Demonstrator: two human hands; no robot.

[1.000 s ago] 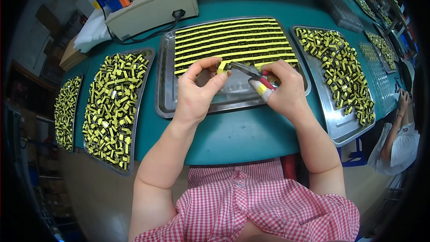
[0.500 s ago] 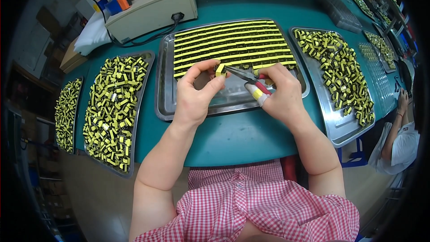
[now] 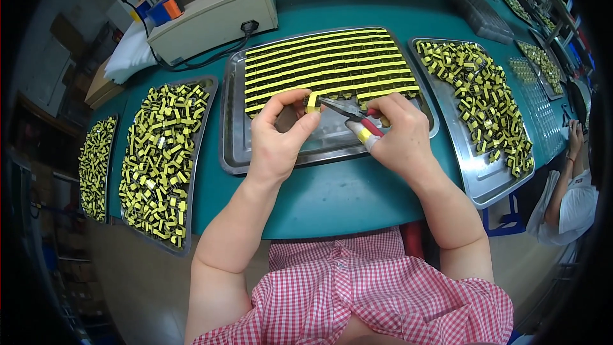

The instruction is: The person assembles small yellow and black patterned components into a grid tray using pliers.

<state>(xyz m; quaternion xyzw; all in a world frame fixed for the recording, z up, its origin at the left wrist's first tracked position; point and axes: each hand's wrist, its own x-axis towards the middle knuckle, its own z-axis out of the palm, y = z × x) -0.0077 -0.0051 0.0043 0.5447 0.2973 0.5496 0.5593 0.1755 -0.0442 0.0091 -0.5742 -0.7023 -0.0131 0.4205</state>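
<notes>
My left hand (image 3: 279,134) pinches a small transformer wrapped in yellow tape (image 3: 312,103) between thumb and fingers. In my right hand (image 3: 403,131) are long-nose pliers (image 3: 350,112) with red handles, their tips against or very near the transformer's right side. A finger of the right hand wears a white and yellow wrap (image 3: 364,135). Both hands are above the near part of a metal tray (image 3: 332,144), where rows of like transformers (image 3: 325,64) stand packed side by side. How far apart the plier jaws are is too small to tell.
Loose yellow-taped parts fill trays to the left (image 3: 159,160) and far left (image 3: 97,169); a right-hand tray (image 3: 476,182) holds more. Behind stand a beige machine (image 3: 217,13) with a black cable and clear plastic trays (image 3: 476,10). Another person's arm (image 3: 573,153) shows at right.
The pliers and transformer stay together between my hands with only a slight shift. My right hand's grip on the handles has altered a little.
</notes>
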